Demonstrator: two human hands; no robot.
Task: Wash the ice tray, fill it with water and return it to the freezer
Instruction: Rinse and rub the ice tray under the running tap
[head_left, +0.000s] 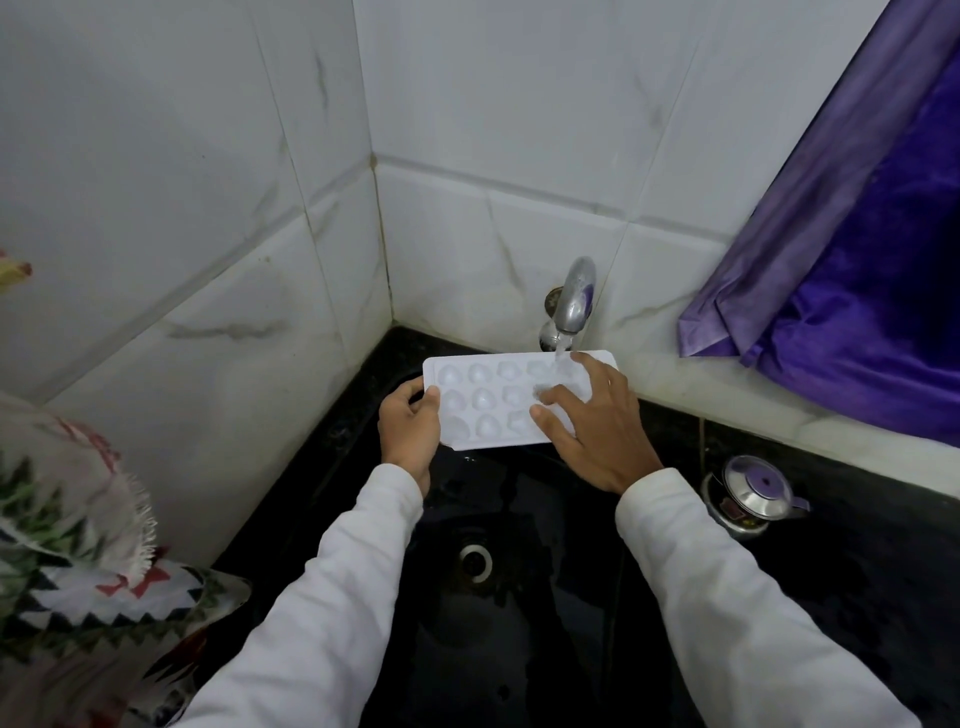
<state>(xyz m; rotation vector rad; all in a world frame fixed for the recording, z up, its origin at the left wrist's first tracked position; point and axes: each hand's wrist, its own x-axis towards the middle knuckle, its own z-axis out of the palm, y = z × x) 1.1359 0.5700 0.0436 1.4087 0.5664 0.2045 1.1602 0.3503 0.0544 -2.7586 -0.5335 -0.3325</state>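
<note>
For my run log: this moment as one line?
stage: washing | left hand: grips ice tray end | right hand: fingers on tray | tap: running onto tray | over black sink

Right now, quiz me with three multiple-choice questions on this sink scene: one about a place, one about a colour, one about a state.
1. Where does the water hit the white plastic ice tray?
A) its left end
B) its right end
C) it misses the tray

2. What colour is the shiny curtain cloth at upper right?
A) green
B) purple
C) red

3. What state is the metal wall tap in?
A) running
B) shut off
C) wrapped in a rag

Answers:
1 B: the stream lands beside the right hand, away from the left hand, which grips the other end.
2 B: its folds are deep purple.
3 A: water falls from its spout.
</note>
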